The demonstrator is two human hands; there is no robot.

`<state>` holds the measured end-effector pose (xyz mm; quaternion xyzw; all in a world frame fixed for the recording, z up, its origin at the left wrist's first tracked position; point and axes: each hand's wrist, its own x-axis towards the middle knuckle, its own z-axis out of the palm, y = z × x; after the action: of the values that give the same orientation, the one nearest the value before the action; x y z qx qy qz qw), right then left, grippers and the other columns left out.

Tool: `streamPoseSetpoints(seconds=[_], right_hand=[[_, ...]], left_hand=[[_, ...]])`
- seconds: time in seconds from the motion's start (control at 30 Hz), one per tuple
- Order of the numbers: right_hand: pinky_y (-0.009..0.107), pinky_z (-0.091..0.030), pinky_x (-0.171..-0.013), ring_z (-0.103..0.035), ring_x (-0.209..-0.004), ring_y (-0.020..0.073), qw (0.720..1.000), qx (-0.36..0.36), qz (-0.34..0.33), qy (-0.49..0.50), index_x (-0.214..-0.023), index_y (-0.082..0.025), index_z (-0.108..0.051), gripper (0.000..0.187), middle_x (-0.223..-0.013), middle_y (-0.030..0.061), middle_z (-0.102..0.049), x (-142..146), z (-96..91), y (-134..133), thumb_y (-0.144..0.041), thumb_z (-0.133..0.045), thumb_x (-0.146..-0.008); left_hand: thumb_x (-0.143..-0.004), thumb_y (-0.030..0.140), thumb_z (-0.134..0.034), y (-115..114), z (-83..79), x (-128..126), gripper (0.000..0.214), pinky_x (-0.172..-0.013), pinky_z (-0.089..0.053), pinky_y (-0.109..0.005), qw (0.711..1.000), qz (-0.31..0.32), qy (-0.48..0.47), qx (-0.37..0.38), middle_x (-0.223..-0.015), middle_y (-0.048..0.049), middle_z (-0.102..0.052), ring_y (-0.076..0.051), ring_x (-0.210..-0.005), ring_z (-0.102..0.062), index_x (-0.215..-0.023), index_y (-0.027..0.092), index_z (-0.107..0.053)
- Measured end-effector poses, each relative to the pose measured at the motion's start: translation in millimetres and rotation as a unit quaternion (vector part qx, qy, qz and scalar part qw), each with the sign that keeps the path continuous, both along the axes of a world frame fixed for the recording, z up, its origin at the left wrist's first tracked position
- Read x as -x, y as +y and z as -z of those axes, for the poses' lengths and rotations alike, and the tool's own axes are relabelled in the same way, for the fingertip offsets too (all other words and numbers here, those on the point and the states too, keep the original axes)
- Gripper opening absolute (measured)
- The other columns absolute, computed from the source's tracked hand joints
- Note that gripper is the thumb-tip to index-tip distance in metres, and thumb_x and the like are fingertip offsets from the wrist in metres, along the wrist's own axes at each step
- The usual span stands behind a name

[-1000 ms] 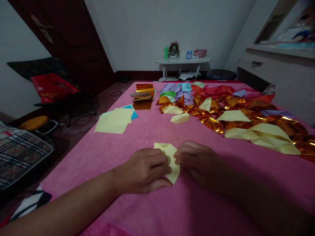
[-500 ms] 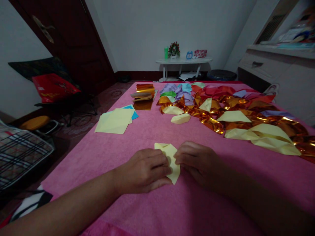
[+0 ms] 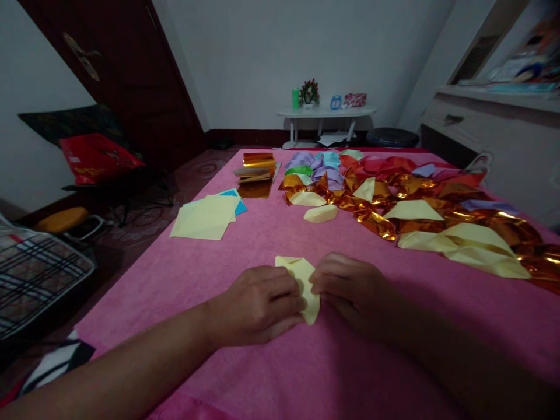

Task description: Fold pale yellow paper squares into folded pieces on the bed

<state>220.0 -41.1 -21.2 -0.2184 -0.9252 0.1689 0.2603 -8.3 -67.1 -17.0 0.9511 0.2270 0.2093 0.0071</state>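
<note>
A pale yellow sheet of folded paper [image 3: 310, 297] lies between my hands, low over the pink cloth [image 3: 210, 367]. Its top corners are folded in, and its lower end comes to a blunt point. My left hand [image 3: 265, 303] is closed on the left edge, fingers curled over the paper. On the right edge my right hand [image 3: 347, 286] pinches with its fingertips; its thumb is mostly hidden. Beyond them lies a finished-looking yellow folded piece [image 3: 321, 214].
Flat yellow and blue sheets [image 3: 203, 219] lie at left, behind them a stack of gold foil paper [image 3: 256, 175]. Gold foil folded pieces [image 3: 376, 221] and coloured ones [image 3: 387, 166] cover the right and back. Past the cloth stands a small white table [image 3: 326, 111].
The view has shifted very slightly. Both hands stay on the yellow paper in nearly the same place, and its lower tip sits a little higher.
</note>
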Motion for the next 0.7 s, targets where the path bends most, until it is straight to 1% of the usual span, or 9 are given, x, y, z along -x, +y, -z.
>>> streamPoseSetpoints(seconds=[0.17, 0.3, 0.4, 0.53, 0.7], right_hand=[[0.032, -0.040, -0.070, -0.052, -0.080, 0.0181, 1.000, 0.012, -0.001, 0.000, -0.089, -0.018, -0.059, 0.010, -0.084, 0.0054, -0.061, -0.5, -0.8, -0.5, -0.013, -0.051, -0.085], [0.032, -0.039, -0.071, -0.051, -0.082, 0.0182, 1.000, 0.023, -0.005, 0.000, -0.087, -0.017, -0.059, 0.009, -0.088, 0.0057, -0.061, -0.2, -2.1, -1.4, -0.012, -0.052, -0.085], [0.032, -0.038, -0.071, -0.050, -0.083, 0.0174, 1.000, 0.025, 0.006, -0.003, -0.084, -0.017, -0.060, 0.009, -0.094, 0.0059, -0.058, 0.7, -3.6, -2.6, -0.012, -0.054, -0.083], [0.029, -0.035, -0.065, -0.048, -0.075, 0.0152, 0.999, 0.039, 0.028, -0.019, -0.081, -0.017, -0.061, 0.007, -0.085, 0.0037, -0.054, 1.1, -5.1, -4.8, -0.012, -0.055, -0.082], [0.030, -0.034, -0.066, -0.047, -0.074, 0.0157, 0.998, 0.056, 0.030, -0.028, -0.080, -0.017, -0.061, 0.008, -0.078, 0.0026, -0.054, 1.9, -3.5, -5.8, -0.019, -0.056, -0.085]], left_hand=[[-0.089, 0.028, -0.050, -0.2, 3.6, -2.0, 0.018, -0.067, -0.044, -0.028, 0.999, -0.019, -0.029, 0.028, -0.081, -0.0045, -0.061, -0.015, -0.076, -0.056, -0.094, 0.017, -0.063], [-0.087, 0.024, -0.052, 0.5, 4.1, -4.0, 0.014, -0.068, -0.043, -0.028, 0.994, -0.036, -0.059, 0.083, -0.080, -0.0042, -0.062, -0.015, -0.074, -0.056, -0.088, 0.017, -0.065], [-0.084, 0.019, -0.052, 1.4, 1.5, -5.3, 0.012, -0.065, -0.042, -0.027, 0.986, -0.041, -0.087, 0.135, -0.076, -0.0039, -0.060, -0.014, -0.071, -0.054, -0.084, 0.016, -0.064], [-0.080, 0.015, -0.053, 1.7, -1.0, -6.1, 0.010, -0.063, -0.040, -0.026, 0.975, -0.052, -0.103, 0.188, -0.070, -0.0032, -0.057, -0.013, -0.067, -0.053, -0.074, 0.014, -0.061], [-0.078, 0.016, -0.055, 1.0, -0.2, -5.8, 0.009, -0.062, -0.041, -0.025, 0.965, -0.076, -0.116, 0.223, -0.070, -0.0030, -0.057, -0.013, -0.067, -0.053, -0.071, 0.014, -0.060]])
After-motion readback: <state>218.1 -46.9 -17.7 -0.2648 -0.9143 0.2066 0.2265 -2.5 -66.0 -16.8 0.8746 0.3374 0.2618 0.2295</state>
